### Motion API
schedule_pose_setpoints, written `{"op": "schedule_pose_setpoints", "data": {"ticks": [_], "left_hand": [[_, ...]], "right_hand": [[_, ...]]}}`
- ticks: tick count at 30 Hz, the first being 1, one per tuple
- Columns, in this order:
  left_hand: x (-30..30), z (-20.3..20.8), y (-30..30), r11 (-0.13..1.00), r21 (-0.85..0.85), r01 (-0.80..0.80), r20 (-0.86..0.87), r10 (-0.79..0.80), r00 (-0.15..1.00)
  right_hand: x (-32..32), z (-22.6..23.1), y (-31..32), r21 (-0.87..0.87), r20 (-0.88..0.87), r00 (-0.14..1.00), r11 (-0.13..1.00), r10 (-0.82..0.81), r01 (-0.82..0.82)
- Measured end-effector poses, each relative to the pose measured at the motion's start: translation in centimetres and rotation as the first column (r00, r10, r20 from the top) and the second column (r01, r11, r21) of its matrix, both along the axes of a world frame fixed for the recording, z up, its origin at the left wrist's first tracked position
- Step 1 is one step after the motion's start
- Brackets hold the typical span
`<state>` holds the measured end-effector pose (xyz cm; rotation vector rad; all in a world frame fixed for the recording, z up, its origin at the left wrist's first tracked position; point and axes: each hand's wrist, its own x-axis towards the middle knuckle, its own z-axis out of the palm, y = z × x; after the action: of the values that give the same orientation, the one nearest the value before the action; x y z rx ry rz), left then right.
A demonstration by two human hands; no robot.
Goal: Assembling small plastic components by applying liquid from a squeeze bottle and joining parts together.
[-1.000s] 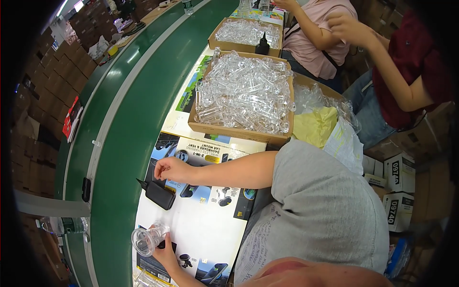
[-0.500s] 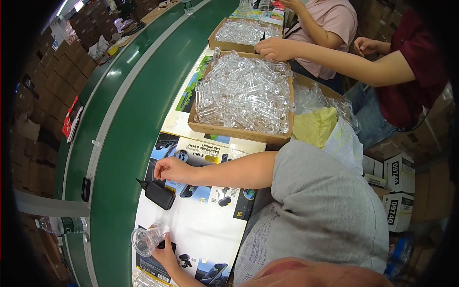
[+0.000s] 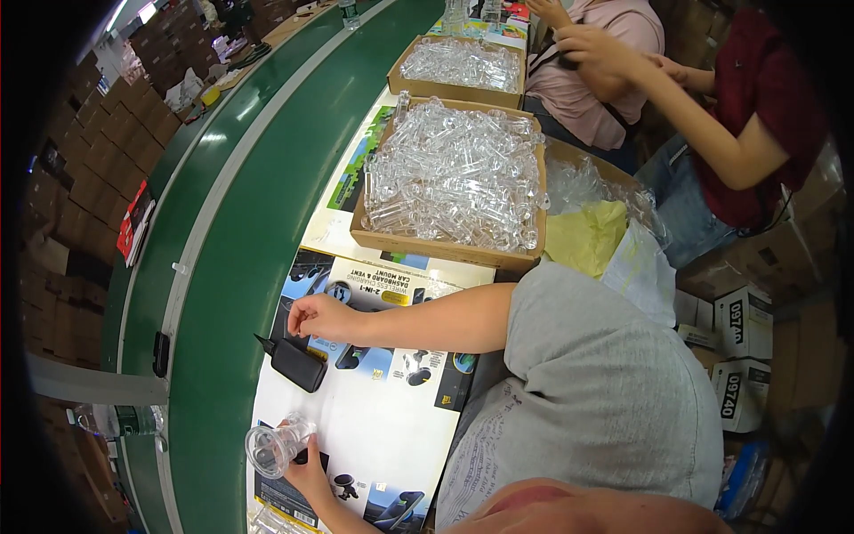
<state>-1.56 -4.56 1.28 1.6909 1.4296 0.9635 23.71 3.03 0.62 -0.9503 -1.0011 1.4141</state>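
Note:
My left hand [image 3: 310,472] is closed around a clear plastic cup-like piece [image 3: 271,449] with a wide round rim, which lies tilted with its rim toward the green belt. My right hand [image 3: 322,318] hovers over the printed board, fingers curled in a pinch; whatever may be between the fingertips is too small to make out. Just below it lies a black block-shaped object [image 3: 298,365] with a thin pointed tip, apart from the fingers. Both hands are over a white work surface [image 3: 356,423] covered with printed packaging card.
A cardboard box [image 3: 445,249] heaped with clear plastic parts [image 3: 454,169] stands beyond my right arm, with a second box [image 3: 463,62] behind it. A green conveyor belt [image 3: 227,311] runs alongside. Two co-workers [image 3: 738,125] are at the upper right. Yellow plastic film [image 3: 587,236] hangs beside the box.
A co-worker's hand has left the edge of the boxes of clear parts and moved up and to the right. My own hands and the clear cup-like piece have hardly moved.

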Motion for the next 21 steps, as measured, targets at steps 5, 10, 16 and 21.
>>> {"op": "schedule_pose_setpoints", "data": {"ticks": [5, 10, 16, 21], "left_hand": [[-0.36, -0.59, 0.1, 1.0, -0.009, -0.013, 0.056, 0.014, 0.998], [-0.22, -0.17, 0.11, 1.0, 0.006, 0.018, -0.016, -0.018, 1.0], [0.02, 0.06, -0.06, 1.0, -0.011, 0.002, -0.001, -0.002, 1.0], [-0.41, -0.46, 0.18, 1.0, 0.018, 0.008, -0.031, -0.007, 0.999]], "right_hand": [[0.04, 0.18, -0.12, 0.0, 0.013, 1.0, 1.0, -0.004, 0.004], [0.03, 0.15, -0.11, -0.004, 0.008, 1.0, 1.0, -0.006, 0.006], [0.03, 0.16, -0.09, 0.0, 0.015, 1.0, 1.0, 0.0, 0.0], [0.02, 0.19, -0.05, -0.008, -0.004, 1.0, 1.0, 0.006, -0.006]]}}
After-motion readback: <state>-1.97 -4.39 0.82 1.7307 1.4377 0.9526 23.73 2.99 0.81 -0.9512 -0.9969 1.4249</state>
